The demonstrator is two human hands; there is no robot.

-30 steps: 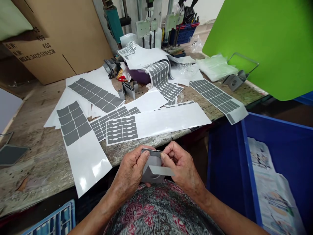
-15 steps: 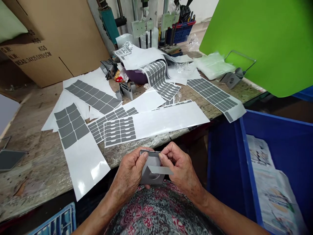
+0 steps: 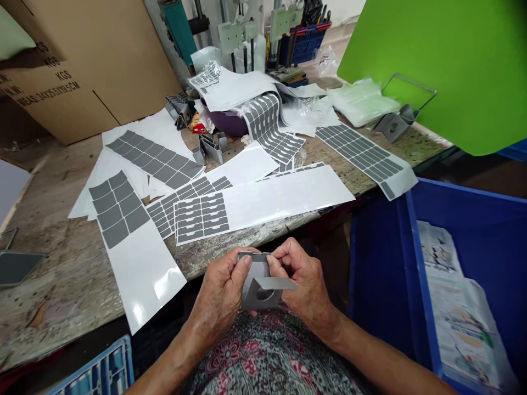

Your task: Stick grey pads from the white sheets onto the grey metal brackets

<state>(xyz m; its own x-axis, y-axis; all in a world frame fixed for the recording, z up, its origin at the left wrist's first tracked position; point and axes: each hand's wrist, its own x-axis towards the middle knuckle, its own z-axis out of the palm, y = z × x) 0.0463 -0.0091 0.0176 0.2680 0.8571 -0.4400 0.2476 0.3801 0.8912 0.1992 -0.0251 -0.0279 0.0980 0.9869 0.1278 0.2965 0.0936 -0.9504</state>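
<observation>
Shifted slightly rightward, the right hand (image 3: pixel 307 282) pinches a grey strip (image 3: pixel 275 283) against a grey bracket (image 3: pixel 257 293), which the left hand (image 3: pixel 218 293) grips firmly, both held over floral clothing (image 3: pixel 263 356), just off the workbench (image 3: pixel 69 274).

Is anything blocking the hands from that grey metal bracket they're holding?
No, nothing visible is in the way. The left hand and right hand both touch the grey metal bracket directly. A grey strip lies over its front, held by the right hand's fingers.
</observation>
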